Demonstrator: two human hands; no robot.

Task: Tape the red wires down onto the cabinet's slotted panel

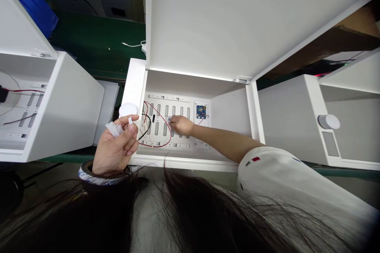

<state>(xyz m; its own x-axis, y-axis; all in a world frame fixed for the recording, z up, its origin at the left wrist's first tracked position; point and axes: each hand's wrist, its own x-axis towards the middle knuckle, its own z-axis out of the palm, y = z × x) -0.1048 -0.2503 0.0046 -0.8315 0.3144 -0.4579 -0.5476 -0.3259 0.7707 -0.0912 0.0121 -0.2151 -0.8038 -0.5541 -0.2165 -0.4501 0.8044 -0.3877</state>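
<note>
White strips (114, 128) sit pinched between thumb and fingers of a person's left hand (116, 144), just beside a round white disc (128, 110), as the right hand (181, 125) reaches into an open white cabinet (135, 83). Its bunched fingertips (170, 119) meet a slotted panel (173, 110); any hold there is too small to tell. Red and black wires (162, 145) loop left of a blue circuit board (201, 111).

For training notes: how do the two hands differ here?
The left hand is raised outside the open white box, gripping white strips; the right hand reaches inside it, fingertips at the white slotted panel. The left forearm is foreshortened; the right forearm stretches out. Both are bare.
</note>
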